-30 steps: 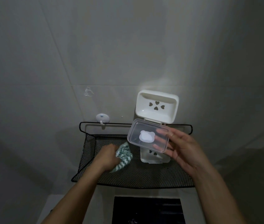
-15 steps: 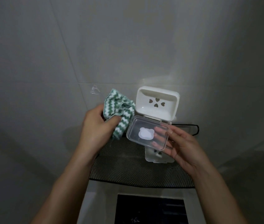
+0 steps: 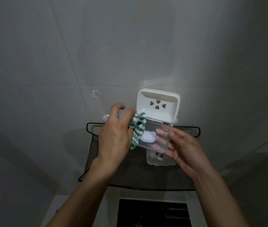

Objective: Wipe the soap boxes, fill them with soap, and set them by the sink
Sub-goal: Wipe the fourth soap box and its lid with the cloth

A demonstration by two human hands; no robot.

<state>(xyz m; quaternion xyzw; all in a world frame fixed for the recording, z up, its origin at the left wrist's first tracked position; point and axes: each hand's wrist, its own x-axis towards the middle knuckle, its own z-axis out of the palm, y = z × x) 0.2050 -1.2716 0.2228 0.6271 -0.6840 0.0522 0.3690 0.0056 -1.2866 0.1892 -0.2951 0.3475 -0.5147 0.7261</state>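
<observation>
My right hand (image 3: 183,148) holds a clear plastic soap box (image 3: 160,136) with a white bear shape on it, fingers showing through the plastic. My left hand (image 3: 115,136) grips a green-and-white striped cloth (image 3: 138,126) and presses it against the left end of that box. Behind them a white soap box (image 3: 158,108) with heart-shaped holes stands open, its lid up against the wall and its base (image 3: 159,159) resting on the black mesh shelf (image 3: 146,176).
The mesh shelf is fixed to a grey tiled wall (image 3: 97,46). A white wall hook (image 3: 105,117) peeks out behind my left hand. Below the shelf is a dark rectangular opening (image 3: 153,212) in a pale surface.
My left hand lifted the cloth off the shelf, raised it beside the white box, then brought it right and down onto the clear box. My right hand kept the clear box nearly still.
</observation>
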